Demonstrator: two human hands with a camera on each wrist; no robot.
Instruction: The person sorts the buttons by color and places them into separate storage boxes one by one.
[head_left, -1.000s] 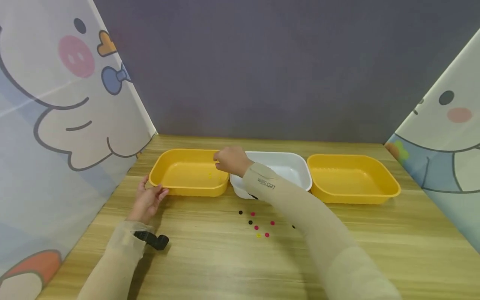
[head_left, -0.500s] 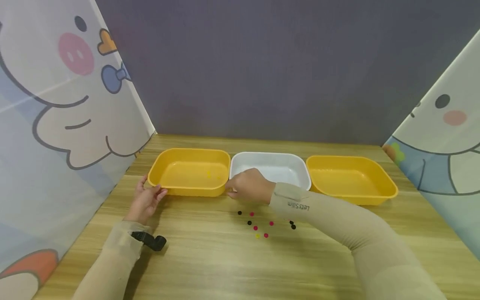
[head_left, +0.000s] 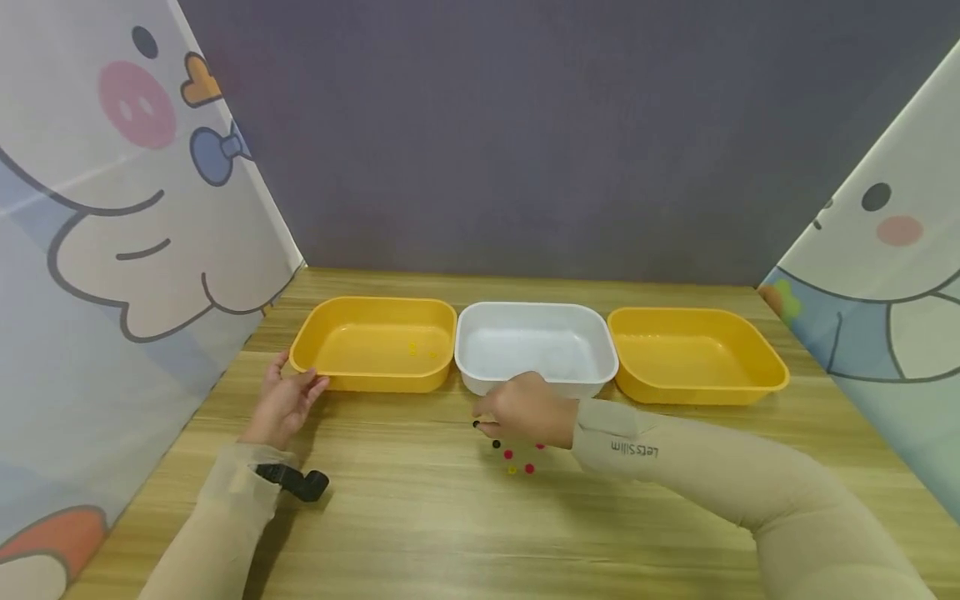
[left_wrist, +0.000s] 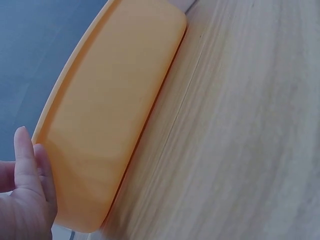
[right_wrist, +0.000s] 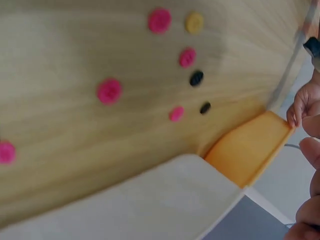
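Observation:
My left hand (head_left: pixel 281 404) holds the near left corner of the left yellow tray (head_left: pixel 386 383); its fingers lie against the wall (left_wrist: pixel 95 115) in the left wrist view. Over the table in front of the white tray (head_left: pixel 480 386) hovers my right hand (head_left: pixel 528 410), thumb and forefinger apart with nothing visible between them. Around and below it lie small buttons: pink (right_wrist: pixel 109 91), black (right_wrist: pixel 196 78) and a yellow button (right_wrist: pixel 194 23). A black button (head_left: pixel 476 424) is right by the right fingertips. The right hand hides some buttons in the head view.
Another yellow tray (head_left: pixel 705 395) stands to the right of the white one, all three in a row. A few small yellow buttons (head_left: pixel 413 347) lie inside the left tray. A grey wall (head_left: pixel 480 142) rises behind, with printed panels (head_left: pixel 157 208) at both sides.
My right hand has moved from above the left yellow tray's right end, rightward and towards me, to the buttons in front of the white tray. The left hand stays at its tray corner.

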